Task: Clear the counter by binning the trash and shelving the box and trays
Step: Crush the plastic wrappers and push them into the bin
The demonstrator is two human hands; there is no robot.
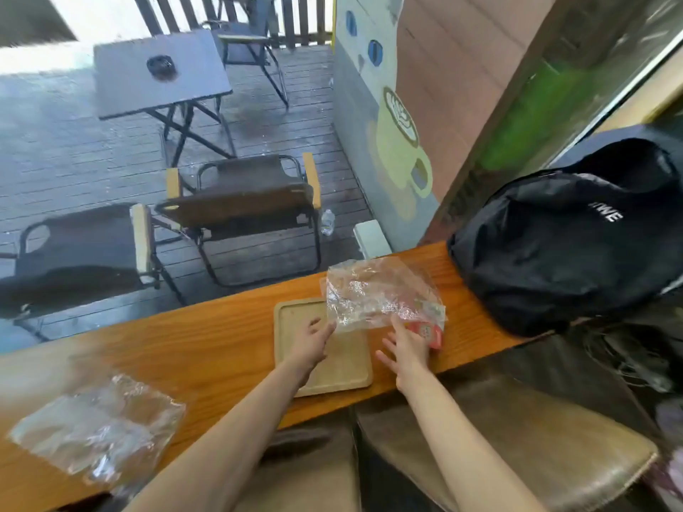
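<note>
Crumpled clear plastic bag reached for by both hands over the wooden tray

The clear plastic bag (380, 293) lies just beyond both hands, its near edge overlapping the far right corner of the wooden tray (343, 367) on the desk (221, 345). The left hand (312, 343) is pinched on its near left edge; the right hand (404, 351) is spread open, touching the red packet (428, 332) beneath. A second bag (99, 426) lies well apart, near left.
</note>
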